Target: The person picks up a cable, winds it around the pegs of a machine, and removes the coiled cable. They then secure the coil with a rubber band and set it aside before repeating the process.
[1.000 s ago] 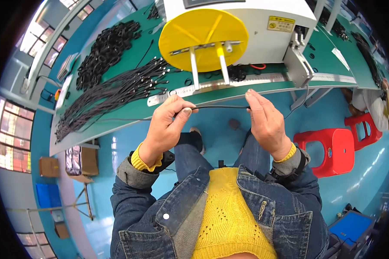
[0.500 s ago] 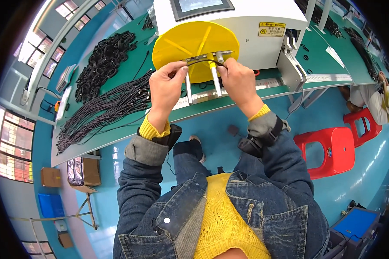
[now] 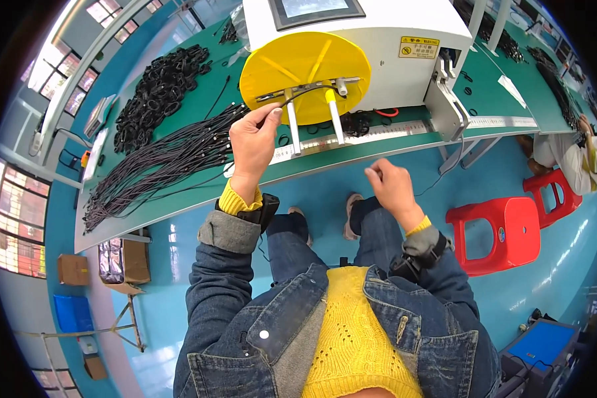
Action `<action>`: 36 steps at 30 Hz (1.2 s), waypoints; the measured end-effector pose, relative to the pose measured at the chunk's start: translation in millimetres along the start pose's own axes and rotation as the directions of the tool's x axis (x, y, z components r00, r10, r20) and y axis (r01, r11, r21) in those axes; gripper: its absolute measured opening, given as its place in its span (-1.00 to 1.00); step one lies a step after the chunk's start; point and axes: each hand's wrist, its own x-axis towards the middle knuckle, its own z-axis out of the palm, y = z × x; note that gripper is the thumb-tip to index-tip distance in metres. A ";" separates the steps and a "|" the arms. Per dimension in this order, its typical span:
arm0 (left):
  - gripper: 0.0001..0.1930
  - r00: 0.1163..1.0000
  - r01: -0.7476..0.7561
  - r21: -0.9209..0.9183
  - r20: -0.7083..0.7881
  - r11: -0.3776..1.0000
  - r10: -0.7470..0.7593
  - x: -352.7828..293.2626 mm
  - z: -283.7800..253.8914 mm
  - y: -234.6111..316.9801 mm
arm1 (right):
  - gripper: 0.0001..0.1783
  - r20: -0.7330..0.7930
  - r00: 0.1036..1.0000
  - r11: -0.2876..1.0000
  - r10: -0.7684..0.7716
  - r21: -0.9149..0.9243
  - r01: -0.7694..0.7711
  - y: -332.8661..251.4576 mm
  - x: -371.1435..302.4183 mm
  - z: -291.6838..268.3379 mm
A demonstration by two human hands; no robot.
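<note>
- Cord [image 3: 297,95]: a thin black length sits across the metal arm on the yellow disc [image 3: 305,60] of the white machine [image 3: 404,33], at about 12 o'clock from the person.
- Left hand [image 3: 253,142] pinches the cord's near end at the disc's 8 o'clock edge, fingers closed on it.
- Right hand [image 3: 391,189] hangs below the surface [image 3: 179,199] edge, at 4 o'clock from the disc; its fingers are loosely curled, and whether they hold anything I cannot tell.
- Step, as I judge it: loading the cord onto the winder's pegs [image 3: 333,116].
- Next move likely calls for keeping the cord taut and both hands clear of the disc.
- Bundle of loose cords [image 3: 159,162] lies at 9 o'clock, coiled ones [image 3: 156,93] behind it.
</note>
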 end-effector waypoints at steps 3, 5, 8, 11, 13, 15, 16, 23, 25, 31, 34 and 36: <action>-0.83 0.994 -0.102 0.071 -0.030 0.992 0.105 -0.6 -4.5 -2.3 | -0.84 0.070 0.997 0.999 0.039 0.024 -0.041 5.4 -18.4 -3.4; -0.84 0.951 -0.289 0.220 -0.042 0.932 0.305 -1.3 -6.5 1.1 | -0.85 0.103 0.993 0.997 0.061 0.036 -0.065 5.0 -23.2 -3.0; -0.84 0.913 -0.392 0.332 0.024 0.858 0.408 -5.8 -5.4 18.2 | -0.85 0.118 0.991 0.992 0.058 0.104 -0.071 3.2 -28.1 -4.2; -0.83 0.891 -0.440 0.387 0.075 0.810 0.448 -13.5 -3.6 26.6 | -0.85 0.156 0.986 0.993 0.061 0.094 -0.076 1.7 -33.1 -3.8; -0.81 0.898 -0.431 0.398 0.099 0.810 0.430 -18.4 -2.7 28.9 | -0.85 0.174 0.983 0.993 0.061 0.087 -0.077 1.5 -35.1 -4.7; -0.81 0.901 -0.423 0.389 0.087 0.818 0.425 -23.2 -2.1 28.3 | -0.84 0.217 0.973 0.993 0.072 0.078 -0.091 1.5 -35.9 -5.8; -0.80 0.905 -0.414 0.381 0.074 0.827 0.419 -25.8 -2.0 27.2 | -0.84 0.240 0.968 0.993 0.077 0.074 -0.097 1.4 -35.7 -6.1; -0.78 0.936 -0.343 0.325 0.040 0.881 0.349 -45.5 3.4 22.5 | -0.84 0.268 0.962 0.994 0.053 0.078 -0.077 2.3 -30.3 1.4; -0.77 0.948 -0.311 0.319 0.039 0.895 0.315 -48.1 6.1 23.8 | -0.84 0.271 0.962 0.994 0.043 0.081 -0.067 0.3 -27.1 3.0; -0.77 0.850 -0.516 0.411 0.136 0.751 0.509 -30.6 10.2 53.3 | -0.86 0.129 0.989 0.981 -0.075 0.188 0.050 -27.5 4.3 -7.5; -0.78 0.786 -0.611 0.431 0.233 0.663 0.573 -22.7 13.3 71.2 | -0.87 0.028 0.991 0.956 -0.130 0.270 0.118 -59.3 22.4 -20.5; -0.78 0.807 -0.584 0.554 0.314 0.594 0.500 -25.2 20.8 81.5 | -0.86 -0.052 0.984 0.911 -0.170 0.372 0.177 -74.5 32.9 -27.3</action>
